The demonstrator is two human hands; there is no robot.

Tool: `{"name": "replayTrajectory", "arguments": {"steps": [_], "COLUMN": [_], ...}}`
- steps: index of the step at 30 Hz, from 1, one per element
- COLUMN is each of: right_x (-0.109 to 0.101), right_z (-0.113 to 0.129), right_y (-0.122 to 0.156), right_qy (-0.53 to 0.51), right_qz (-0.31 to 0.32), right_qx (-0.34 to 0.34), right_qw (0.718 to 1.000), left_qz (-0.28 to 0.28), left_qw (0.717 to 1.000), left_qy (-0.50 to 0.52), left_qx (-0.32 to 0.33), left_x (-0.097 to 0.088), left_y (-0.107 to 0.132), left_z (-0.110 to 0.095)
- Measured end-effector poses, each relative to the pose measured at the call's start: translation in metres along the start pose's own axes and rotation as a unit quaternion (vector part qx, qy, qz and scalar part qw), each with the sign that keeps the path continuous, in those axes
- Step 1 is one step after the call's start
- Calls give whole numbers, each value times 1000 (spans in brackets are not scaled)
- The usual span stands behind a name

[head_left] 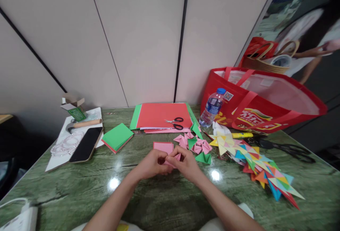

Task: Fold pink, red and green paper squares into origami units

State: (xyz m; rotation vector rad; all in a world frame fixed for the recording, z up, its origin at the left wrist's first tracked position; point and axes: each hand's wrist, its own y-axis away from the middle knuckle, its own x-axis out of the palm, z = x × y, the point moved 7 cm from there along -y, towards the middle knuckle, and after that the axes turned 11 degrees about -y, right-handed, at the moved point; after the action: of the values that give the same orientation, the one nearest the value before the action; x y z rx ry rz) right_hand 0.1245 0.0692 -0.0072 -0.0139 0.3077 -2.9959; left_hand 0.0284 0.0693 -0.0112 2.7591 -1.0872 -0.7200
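Both hands meet over the table near its middle, pinching one small piece of pink folded paper (174,160). My left hand (154,162) grips its left side, and my right hand (184,162) has thumb and fingers closed on its right side. Just beyond my fingers lies a stack of small pink paper rectangles (163,146) with red edges. To the right of it are several folded pink paper triangles (198,148) and a few green folded triangles (203,158). Part of the held paper is hidden by my fingers.
Red and green sheets (164,114) lie at the back under small scissors (177,120). Green cut papers (119,135), a phone (87,144) and a hammer (85,123) are left. Right are a bottle (212,107), red bag (255,107), multicoloured folded-paper piece (260,163) and black scissors (287,149).
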Motion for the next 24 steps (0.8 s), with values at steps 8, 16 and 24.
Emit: {"name": "replayTrajectory", "arguments": {"steps": [8, 16, 24], "right_x": [2, 1, -1], "right_z": [-13, -15, -18], "right_y": [-3, -5, -6], "right_qy": [-97, -135, -131], "right_qz": [20, 5, -7], "right_qx": [47, 63, 83], "right_qw": [994, 989, 988], "left_qz": [-41, -109, -122], "left_qw": [998, 992, 991], "left_qy": [44, 60, 50], "left_qx": [-15, -24, -7], "left_x": [-5, -19, -19], "left_y": [-3, -4, -2], "left_z": [6, 8, 0]}}
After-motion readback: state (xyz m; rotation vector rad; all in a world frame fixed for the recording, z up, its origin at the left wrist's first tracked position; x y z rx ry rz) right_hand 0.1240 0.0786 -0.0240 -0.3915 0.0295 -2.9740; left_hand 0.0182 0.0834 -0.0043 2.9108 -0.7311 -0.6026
